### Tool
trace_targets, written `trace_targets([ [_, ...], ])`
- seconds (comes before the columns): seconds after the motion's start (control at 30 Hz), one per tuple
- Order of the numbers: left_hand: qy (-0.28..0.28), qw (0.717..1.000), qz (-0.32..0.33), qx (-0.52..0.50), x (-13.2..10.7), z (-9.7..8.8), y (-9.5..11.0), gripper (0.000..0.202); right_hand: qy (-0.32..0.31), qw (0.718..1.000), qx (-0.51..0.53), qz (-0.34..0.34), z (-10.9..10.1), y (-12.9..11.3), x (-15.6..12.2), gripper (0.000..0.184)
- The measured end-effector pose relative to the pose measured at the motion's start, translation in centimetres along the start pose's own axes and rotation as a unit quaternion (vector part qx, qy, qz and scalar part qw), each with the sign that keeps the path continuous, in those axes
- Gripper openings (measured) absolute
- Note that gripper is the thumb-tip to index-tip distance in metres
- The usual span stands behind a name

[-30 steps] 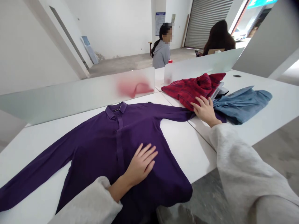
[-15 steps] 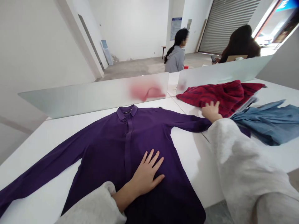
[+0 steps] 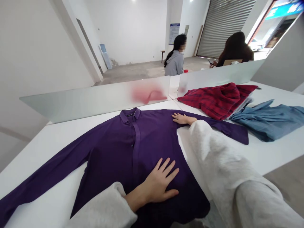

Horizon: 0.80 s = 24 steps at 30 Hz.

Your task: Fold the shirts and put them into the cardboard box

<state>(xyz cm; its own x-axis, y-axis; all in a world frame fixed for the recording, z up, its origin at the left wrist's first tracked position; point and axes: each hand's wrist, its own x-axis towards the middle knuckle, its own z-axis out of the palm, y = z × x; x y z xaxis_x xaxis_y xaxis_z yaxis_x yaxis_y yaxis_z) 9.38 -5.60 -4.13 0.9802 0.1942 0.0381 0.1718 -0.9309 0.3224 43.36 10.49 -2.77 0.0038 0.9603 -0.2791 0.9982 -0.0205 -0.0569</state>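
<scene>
purple shirt (image 3: 111, 148): flat on white tabletop (image 3: 45, 167), collar away from the person, hem toward them, long axis running front to back, sleeves spread to either side.
left hand (image 3: 158, 183): palm down on the shirt's lower front, beside the button strip, fingers (image 3: 171, 167) spread apart, nothing gripped.
right hand (image 3: 182, 119): flat on the shirt where the sleeve meets the body, fingers (image 3: 177, 117) together, nothing gripped; forearm lies over that sleeve.
hand nearer collar: right.
beside shirt: red plaid shirt (image 3: 213, 101) just beyond that sleeve, blue denim shirt (image 3: 266, 120) just past its cuff.
behind shirt: frosted divider (image 3: 95, 98).
</scene>
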Motion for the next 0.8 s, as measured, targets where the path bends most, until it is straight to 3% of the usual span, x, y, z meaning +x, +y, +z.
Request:
trace_targets([
  [0.17, -0.010, 1.000, 0.001, -0.020, 0.3, 0.3, -0.2, 0.070, 0.021, 0.998, -0.043, -0.038, -1.5, -3.5, -2.1, 0.050],
  [0.27, 0.019, 0.999, -0.025, -0.044, 0.5, -0.9, -0.3, 0.057, 0.019, 0.995, -0.047, -0.087, -4.1, -6.3, -3.5, 0.049],
  [0.4, 0.102, 0.982, -0.158, -0.019, -0.4, -4.9, -1.8, 0.033, 0.084, 0.981, -0.054, -0.169, -8.4, -11.9, -3.3, 0.039],
  [0.5, 0.139, 0.942, -0.304, 0.034, -2.0, -7.5, -4.6, 0.034, 0.159, 0.965, -0.038, -0.205, -9.9, -16.8, -1.1, 0.034],
  [0.57, 0.152, 0.912, -0.379, 0.046, -3.1, -8.0, -6.6, 0.034, 0.175, 0.963, -0.010, -0.203, -9.5, -19.5, 0.9, 0.036],
  [0.63, 0.140, 0.903, -0.406, 0.030, -3.9, -7.5, -8.4, 0.035, 0.171, 0.967, 0.010, -0.189, -8.2, -21.5, 2.8, 0.040],
  [0.8, 0.094, 0.928, -0.360, -0.002, -4.4, -5.6, -10.4, 0.029, 0.164, 0.973, 0.037, -0.160, -3.6, -24.8, 6.5, 0.037],
])
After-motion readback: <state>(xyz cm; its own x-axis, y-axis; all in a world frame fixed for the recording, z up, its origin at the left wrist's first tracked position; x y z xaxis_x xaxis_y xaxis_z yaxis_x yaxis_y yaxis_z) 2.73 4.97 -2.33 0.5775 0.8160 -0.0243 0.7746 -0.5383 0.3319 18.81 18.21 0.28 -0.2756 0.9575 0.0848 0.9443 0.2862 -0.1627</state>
